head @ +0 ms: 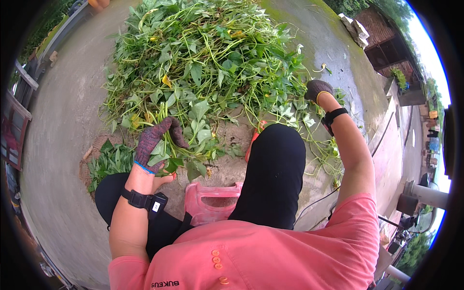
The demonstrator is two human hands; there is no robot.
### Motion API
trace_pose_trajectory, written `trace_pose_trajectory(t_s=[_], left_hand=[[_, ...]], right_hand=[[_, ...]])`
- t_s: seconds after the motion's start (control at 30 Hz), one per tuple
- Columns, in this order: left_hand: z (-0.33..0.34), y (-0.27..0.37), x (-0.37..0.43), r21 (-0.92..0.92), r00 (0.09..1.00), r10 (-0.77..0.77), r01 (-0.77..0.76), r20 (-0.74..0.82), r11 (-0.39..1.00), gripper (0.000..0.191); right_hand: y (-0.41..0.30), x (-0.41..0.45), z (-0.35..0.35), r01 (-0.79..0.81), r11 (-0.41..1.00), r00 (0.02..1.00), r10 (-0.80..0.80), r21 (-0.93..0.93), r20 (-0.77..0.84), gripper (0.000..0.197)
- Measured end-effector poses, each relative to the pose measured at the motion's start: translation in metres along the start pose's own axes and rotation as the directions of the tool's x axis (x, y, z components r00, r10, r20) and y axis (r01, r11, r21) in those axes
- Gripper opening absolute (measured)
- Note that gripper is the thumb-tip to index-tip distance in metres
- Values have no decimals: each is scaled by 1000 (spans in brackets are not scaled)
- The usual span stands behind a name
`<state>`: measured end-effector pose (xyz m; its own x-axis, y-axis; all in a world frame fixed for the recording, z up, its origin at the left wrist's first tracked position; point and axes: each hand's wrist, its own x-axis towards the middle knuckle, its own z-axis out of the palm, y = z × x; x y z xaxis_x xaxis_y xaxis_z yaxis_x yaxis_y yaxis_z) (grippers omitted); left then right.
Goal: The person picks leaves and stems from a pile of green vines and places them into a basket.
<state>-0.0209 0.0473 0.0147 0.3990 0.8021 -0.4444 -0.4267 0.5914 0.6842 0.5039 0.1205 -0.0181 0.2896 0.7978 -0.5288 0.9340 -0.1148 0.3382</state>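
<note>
A large heap of green leafy vines (203,54) lies on the concrete before me, with a few yellow leaves among it. My left hand (156,139), in a dark knitted glove with a blue cuff, is closed around a bunch of leafy stems (168,139) at the heap's near left edge. My right hand (318,90), gloved with a yellow cuff, is at the heap's right edge by some stems; its fingers are turned away, so whether it grips anything is hidden. Left of my left knee, a woven basket (95,148) holds green leaves (112,161).
A pink plastic stool (212,203) is partly visible between my legs. Loose vines (326,148) trail over the concrete at the right, near a thin dark cable (315,204). White stone blocks (355,29) lie at the far right, and a framed screen (14,130) stands at the far left.
</note>
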Motion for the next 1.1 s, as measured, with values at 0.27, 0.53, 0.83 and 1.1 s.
trace_pose_trajectory(t_s=[0.27,0.53,0.83,1.1], left_hand=[[-1,-18,13,-88,989,-149,148,-13,985,32],[13,-13,18,67,974,-225,224,11,972,29],[-10,-16,16,240,995,-91,98,-42,966,32],[-18,-8,5,279,977,68,-9,-204,960,27]], right_hand=[[-66,152,97,337,942,897,-322,-3,-303,19],[-43,108,39,495,839,828,-534,-226,-169,24],[-6,-51,-78,-27,993,845,-41,-119,-533,24],[86,-162,-156,-261,901,544,-159,-347,-824,21]])
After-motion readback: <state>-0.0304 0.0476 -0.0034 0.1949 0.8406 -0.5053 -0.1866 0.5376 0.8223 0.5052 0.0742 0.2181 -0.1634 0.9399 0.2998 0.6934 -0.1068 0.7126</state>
